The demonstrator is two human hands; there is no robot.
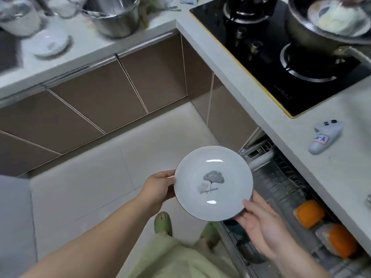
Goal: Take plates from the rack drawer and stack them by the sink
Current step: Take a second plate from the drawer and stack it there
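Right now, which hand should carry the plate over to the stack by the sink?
Probably the left hand. It grips the plate on the side nearer the plates on the counter by the sink, upper left. The right hand sits beside the rack drawer.

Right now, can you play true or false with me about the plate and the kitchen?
1. Both hands hold the plate. True: the left hand grips its left rim and the right hand its lower right rim.
2. The plate has a leaf picture in the middle. True.
3. The rack drawer is closed. False: it is pulled open under the counter.
4. The plate rests on the counter. False: it is held in the air above the floor.
5. A pan sits on the stove. True.
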